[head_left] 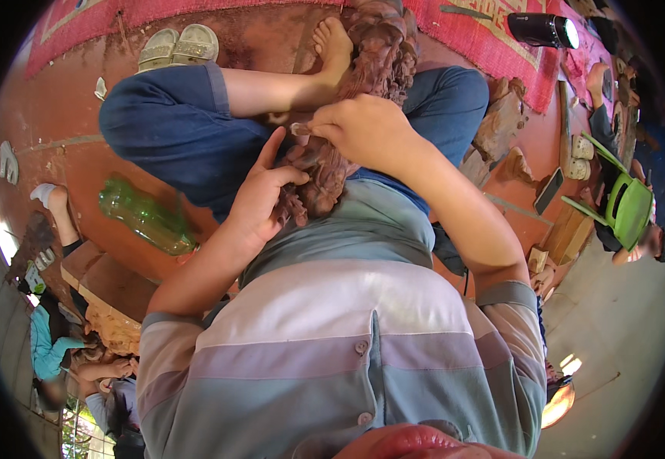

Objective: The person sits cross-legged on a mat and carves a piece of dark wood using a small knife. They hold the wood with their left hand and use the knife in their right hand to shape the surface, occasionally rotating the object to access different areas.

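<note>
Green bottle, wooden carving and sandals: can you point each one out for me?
Green bottle (145, 218): head view, middle of its body lying on the floor.
Wooden carving (382, 46): head view, upper reddish-brown part near the bare foot.
Sandals (178, 46): head view, where the pale pair meets.

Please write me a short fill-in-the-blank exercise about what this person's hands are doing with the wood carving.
1. Both hands rest on a reddish-brown wood ____ lying across the lap.
2. The left hand presses its lower part; the right hand pinches a small ____ piece against it.
3. A green plastic ____ lies on the floor.

Missing: carving; pale; bottle.
</note>
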A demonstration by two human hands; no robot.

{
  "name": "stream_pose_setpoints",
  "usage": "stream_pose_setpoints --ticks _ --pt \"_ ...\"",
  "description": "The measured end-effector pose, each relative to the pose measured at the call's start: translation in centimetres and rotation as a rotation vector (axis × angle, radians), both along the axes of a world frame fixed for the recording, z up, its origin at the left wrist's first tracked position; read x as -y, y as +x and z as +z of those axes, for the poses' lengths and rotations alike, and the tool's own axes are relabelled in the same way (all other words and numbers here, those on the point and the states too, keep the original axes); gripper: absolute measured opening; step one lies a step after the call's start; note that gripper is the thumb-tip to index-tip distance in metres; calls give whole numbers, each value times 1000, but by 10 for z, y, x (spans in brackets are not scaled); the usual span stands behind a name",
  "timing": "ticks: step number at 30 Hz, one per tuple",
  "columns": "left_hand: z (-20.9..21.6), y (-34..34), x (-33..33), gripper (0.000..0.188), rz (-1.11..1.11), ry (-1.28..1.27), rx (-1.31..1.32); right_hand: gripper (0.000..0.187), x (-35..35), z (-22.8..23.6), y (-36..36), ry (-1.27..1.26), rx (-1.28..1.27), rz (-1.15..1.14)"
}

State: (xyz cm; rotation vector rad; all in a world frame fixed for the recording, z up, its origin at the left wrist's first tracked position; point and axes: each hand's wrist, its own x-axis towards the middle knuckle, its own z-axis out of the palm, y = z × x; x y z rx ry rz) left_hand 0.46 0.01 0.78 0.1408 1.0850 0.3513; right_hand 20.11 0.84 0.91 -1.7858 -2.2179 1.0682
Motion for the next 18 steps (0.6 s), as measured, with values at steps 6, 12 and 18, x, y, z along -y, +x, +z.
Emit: stream_pose_setpoints --ticks 6,12,18 --pt "-1 -1 2 78 2 -28 -5 18 26 18 39 -5 -100 -122" --pt "9 0 -3 77 -15 -41 -31 18 30 46 66 10 -199 -313" --pt "-3 1 3 77 16 -11 -8 19 7 -3 2 75 37 -110"
